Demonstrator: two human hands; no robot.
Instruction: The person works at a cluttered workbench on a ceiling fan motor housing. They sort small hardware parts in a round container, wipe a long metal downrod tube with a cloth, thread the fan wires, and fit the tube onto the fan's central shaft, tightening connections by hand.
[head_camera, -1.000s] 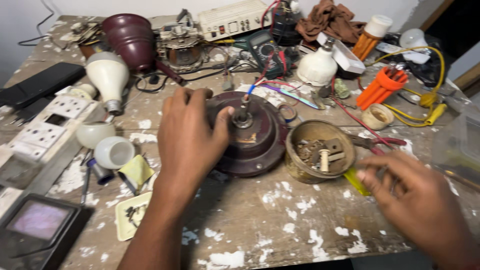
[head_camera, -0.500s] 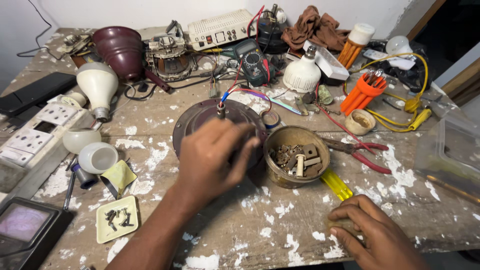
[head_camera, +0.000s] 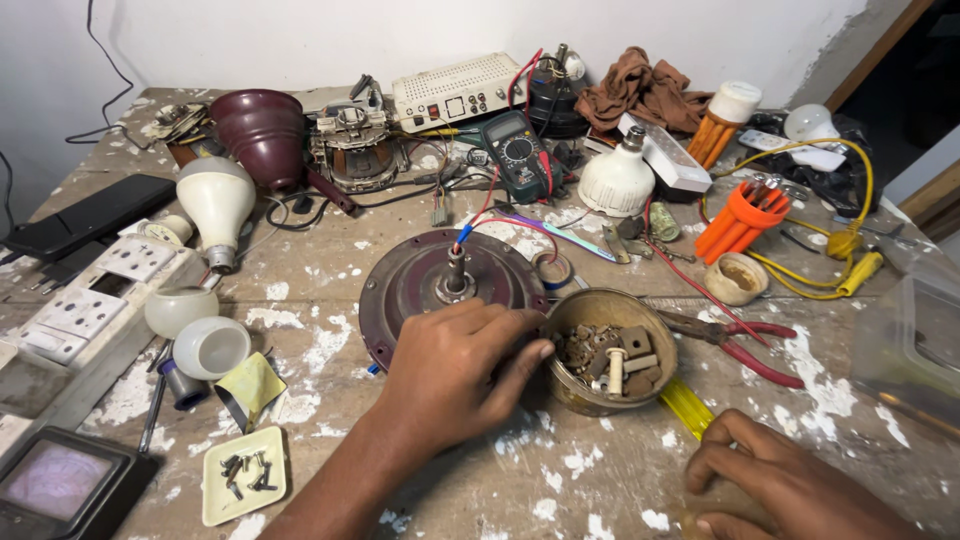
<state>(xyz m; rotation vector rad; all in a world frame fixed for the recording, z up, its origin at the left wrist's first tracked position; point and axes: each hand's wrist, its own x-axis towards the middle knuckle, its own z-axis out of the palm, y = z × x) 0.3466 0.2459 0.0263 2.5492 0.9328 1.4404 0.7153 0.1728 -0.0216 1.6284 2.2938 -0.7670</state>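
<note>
My left hand (head_camera: 450, 370) lies over the front edge of a dark maroon motor disc (head_camera: 415, 285) with a centre shaft and coloured wires. Its fingertips are bunched at the near rim of a round brass-coloured bowl (head_camera: 612, 300) that holds screws and small metal parts. Whether the fingers pinch anything is hidden. My right hand (head_camera: 785, 485) rests on the table at the bottom right with its fingers curled and nothing visible in it. A yellow tool handle (head_camera: 688, 405) lies just to its upper left, apart from it.
Red-handled pliers (head_camera: 745, 345) lie right of the bowl. A small tray of screws (head_camera: 245, 475), bulb parts (head_camera: 215, 200), a white switch strip (head_camera: 90, 310), a multimeter (head_camera: 515, 150), an orange tool holder (head_camera: 745, 215) and a clear plastic box (head_camera: 915, 340) crowd the paint-stained table (head_camera: 480, 470).
My left hand came off the motor disc's top and moved right and nearer, to the bowl's rim. My right hand drew back to the table's front edge and curled.
</note>
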